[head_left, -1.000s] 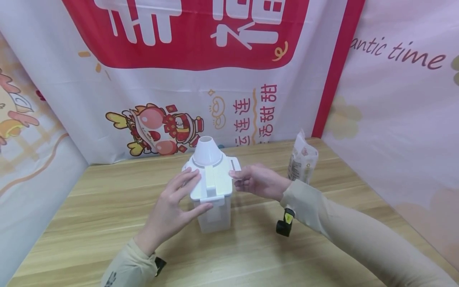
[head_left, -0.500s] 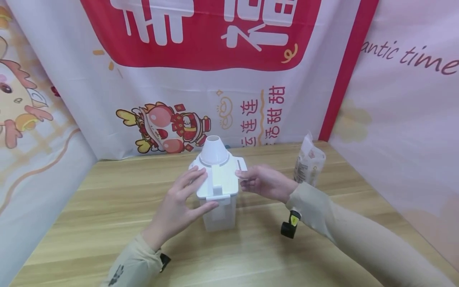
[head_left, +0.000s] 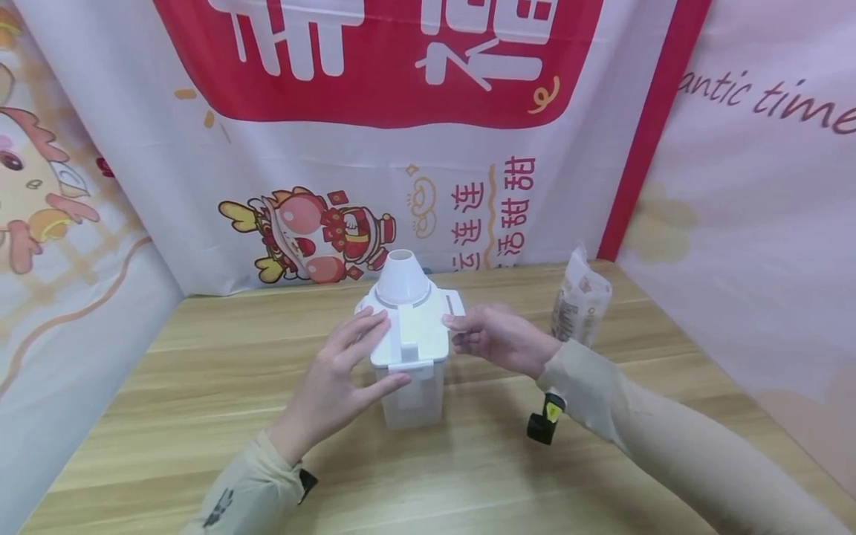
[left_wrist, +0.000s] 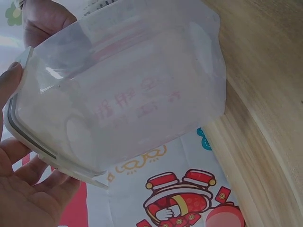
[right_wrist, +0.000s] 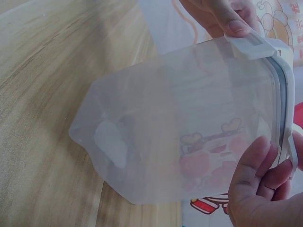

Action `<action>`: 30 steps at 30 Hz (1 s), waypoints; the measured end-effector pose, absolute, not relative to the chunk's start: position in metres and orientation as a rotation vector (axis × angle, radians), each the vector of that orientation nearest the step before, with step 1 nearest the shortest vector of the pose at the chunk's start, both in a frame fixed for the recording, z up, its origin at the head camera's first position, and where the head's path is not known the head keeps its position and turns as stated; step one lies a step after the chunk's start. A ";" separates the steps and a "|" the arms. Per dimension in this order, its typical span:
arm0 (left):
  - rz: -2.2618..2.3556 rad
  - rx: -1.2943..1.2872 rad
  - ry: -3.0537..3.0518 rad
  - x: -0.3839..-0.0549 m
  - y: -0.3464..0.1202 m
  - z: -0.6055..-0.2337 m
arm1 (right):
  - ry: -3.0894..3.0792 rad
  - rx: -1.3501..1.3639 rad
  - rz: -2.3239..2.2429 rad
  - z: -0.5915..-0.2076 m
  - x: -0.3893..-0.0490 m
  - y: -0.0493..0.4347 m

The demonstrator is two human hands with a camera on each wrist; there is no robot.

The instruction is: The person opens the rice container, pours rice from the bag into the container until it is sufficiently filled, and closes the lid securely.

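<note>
Fingers (head_left: pixel 365 336) of the left hand (head_left: pixel 328 380) lie apart, bent over the white lid (head_left: pixel 426 334) from its 8 o'clock, thumb against the front latch (head_left: pixel 423 368) at 6 o'clock. Between the hands a frosted container (head_left: pixel 416 405) stands upright on the table (head_left: pixel 221 364), a cone (head_left: pixel 403 284) rising at the lid's 12 o'clock. Print from the backdrop (head_left: pixel 321 156) shows through the walls, so it should be light: stiff, thin plastic, probably slippery and easily nudged. Both flanks below the rim look the surest hold; cone and latches seem poor for lifting. At 3 o'clock the right hand (head_left: pixel 501 338) pinches the side latch (head_left: pixel 458 303), thumb on top, fingers curled beneath. Farther out, between 2 and 3 o'clock, stands a packet (head_left: pixel 588 297), its base hidden
</note>
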State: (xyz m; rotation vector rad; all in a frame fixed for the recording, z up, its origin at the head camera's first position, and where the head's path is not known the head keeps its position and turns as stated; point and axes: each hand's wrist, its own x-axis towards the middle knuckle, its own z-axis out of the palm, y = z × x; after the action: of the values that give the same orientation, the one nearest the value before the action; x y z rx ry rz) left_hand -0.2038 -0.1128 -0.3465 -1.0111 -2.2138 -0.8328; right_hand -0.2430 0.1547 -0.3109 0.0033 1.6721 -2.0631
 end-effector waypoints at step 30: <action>-0.778 -0.883 -2.367 -0.195 -0.106 -0.346 | 2.194 -0.146 -1.719 -0.300 -0.245 0.167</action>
State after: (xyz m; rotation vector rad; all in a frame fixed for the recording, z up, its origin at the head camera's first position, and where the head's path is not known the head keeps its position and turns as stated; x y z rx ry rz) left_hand -0.1947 -0.1062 -0.3457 -0.8834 -2.3669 -0.7783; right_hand -0.2447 0.1666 -0.2995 -0.1458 2.1943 -1.7186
